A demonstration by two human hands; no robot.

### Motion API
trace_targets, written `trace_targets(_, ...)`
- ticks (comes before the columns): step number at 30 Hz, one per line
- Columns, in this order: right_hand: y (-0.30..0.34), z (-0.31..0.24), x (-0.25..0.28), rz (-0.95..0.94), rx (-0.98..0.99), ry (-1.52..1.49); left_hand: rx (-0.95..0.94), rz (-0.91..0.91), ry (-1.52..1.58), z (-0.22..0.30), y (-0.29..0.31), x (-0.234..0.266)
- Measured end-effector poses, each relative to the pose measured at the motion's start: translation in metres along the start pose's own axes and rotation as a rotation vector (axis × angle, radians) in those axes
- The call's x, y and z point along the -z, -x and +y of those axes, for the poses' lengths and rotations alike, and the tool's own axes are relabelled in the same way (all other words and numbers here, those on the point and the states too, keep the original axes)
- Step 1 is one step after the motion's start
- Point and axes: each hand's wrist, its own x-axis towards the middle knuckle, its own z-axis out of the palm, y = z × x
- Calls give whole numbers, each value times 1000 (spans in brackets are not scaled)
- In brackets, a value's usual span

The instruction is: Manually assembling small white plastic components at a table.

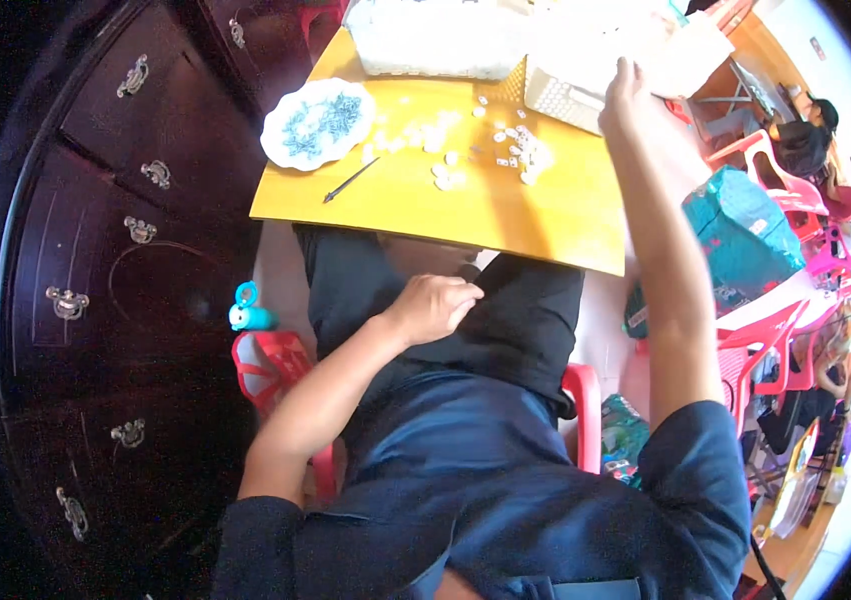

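While the right hand (pixel 623 95) is out at the basket (pixel 560 98), the step in hand reads as a reach to its far right side, my judgement only. To do it well: come in from above, lift the forearm over the table (pixel 545 230) edge, don't drag the sleeve or wrist through the white parts (pixel 520 155). They lie loose and scattered, some near the basket, so a low sweep could send them off the edge. Light fingertip pinch should do; no need to lean on the basket wall.

Hands: right has fingers close together, narrow, pointing away from the body. It overlaps the basket's right end in view; contact unclear. That area is blown out, so can't tell if anything is pinched there. Left hand (pixel 433 308) is curled over the lap, fingers folded in, thumb side toward the right. A dark bit (pixel 470 271) shows just beyond the knuckles; can't tell if it's gripped or just behind.

Where things are: basket at the table's far right, tub (pixel 440 66) left of it, plate (pixel 277 146) of blue-grey bits (pixel 325 122) at the left edge, pointed tool (pixel 350 181) in front of the plate, untouched.
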Motion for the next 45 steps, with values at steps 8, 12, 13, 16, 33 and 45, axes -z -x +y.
trace_targets(8, 84, 47, 46, -615, 802, 598, 35, -69, 30, -1, -11, 2)
trace_targets(12, 82, 62, 47, -720, 830, 697, 42, -86, -2, -3, -11, 4)
trace_targets(13, 84, 64, 50, -738, 843, 672, 46, -80, -7, -4, -11, 5)
trace_targets(16, 88, 65, 59, -717, 809, 644, 48, -5, -8, -4, -12, 10)
trace_targets(33, 121, 83, 112, -253, 179, -142, 1, 366, -210, 7, -101, 43)
trace_targets(45, 129, 77, 133, -178, 14, -380, 53, 149, -402, 7, -143, 0)
